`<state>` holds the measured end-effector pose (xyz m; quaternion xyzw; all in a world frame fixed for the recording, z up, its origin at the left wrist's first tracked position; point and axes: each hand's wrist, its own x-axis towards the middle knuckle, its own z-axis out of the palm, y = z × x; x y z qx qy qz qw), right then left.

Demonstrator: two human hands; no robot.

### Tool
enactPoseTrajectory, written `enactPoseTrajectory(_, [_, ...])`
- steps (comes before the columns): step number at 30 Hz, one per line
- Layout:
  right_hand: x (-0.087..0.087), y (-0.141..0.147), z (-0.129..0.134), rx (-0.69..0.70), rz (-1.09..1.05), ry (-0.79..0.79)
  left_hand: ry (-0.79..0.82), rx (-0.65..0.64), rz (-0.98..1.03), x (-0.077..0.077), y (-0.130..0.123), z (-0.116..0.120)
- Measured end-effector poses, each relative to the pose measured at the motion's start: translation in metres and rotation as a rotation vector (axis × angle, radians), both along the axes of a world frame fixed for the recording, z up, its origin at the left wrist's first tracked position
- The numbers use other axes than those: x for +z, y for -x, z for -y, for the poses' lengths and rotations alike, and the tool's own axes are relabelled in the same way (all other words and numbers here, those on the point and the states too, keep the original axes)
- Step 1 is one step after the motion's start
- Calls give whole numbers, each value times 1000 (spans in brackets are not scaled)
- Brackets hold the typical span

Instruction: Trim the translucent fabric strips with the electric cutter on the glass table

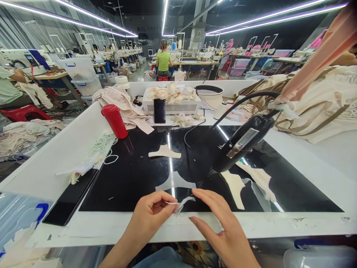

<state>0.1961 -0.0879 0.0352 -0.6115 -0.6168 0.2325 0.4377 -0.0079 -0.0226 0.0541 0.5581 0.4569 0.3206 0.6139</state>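
My left hand (152, 210) pinches a thin whitish translucent strip (186, 201) between thumb and fingertips, just above the table's front edge. To its right, my right hand (223, 225) is open, thumb and fingers spread near the strip's free end. Just beyond both hands, a translucent curved piece (177, 181) lies on a glossy black panel (134, 178). Farther back on the panel is a cream shaped cut piece (164, 151). More cream pieces (233, 188) lie right of my right hand, under a black corded handheld tool (242, 141) that hangs at a slant.
A red cup (115, 121) stands at the panel's back left, near pale looped cord (103, 145). A dark phone (159, 111) leans against a white box (145, 100). Cream bags (320, 104) are heaped at right. A person in green (164, 61) sits farther off.
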Motion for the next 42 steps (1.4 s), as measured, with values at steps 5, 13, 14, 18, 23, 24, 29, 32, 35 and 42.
enactPoseTrajectory(5, [7, 9, -16, 231, -15, 46, -127, -109, -120, 14, -2, -3])
enactPoseTrajectory(13, [10, 29, -11, -17, -694, 354, 128, -102, 255, -11, -5, -1])
enactPoseTrajectory(14, [8, 32, -10, -35, -760, 342, 160, -114, 265, -13, -7, 0])
enactPoseTrajectory(18, [-1, 31, -4, -77, -822, 371, 204, -75, 229, -9, -10, 1])
enactPoseTrajectory(23, [-7, 6, 4, -346, -529, 253, 298, -96, 188, 3, -7, -4])
enactPoseTrajectory(24, [-6, 3, 4, -370, -456, 207, 306, -116, 184, 5, -7, -6])
enactPoseTrajectory(29, [-2, 12, -1, -158, -392, 179, 281, -183, 182, 11, -9, -12])
enactPoseTrajectory(32, [-4, 25, -7, -39, -505, 235, 253, -205, 192, 11, -10, -16])
enactPoseTrajectory(35, [-7, 31, -14, 22, -591, 259, 228, -215, 179, 8, -9, -22])
enactPoseTrajectory(42, [-12, 18, -34, -83, -429, 212, 148, -200, -33, 1, -8, -36])
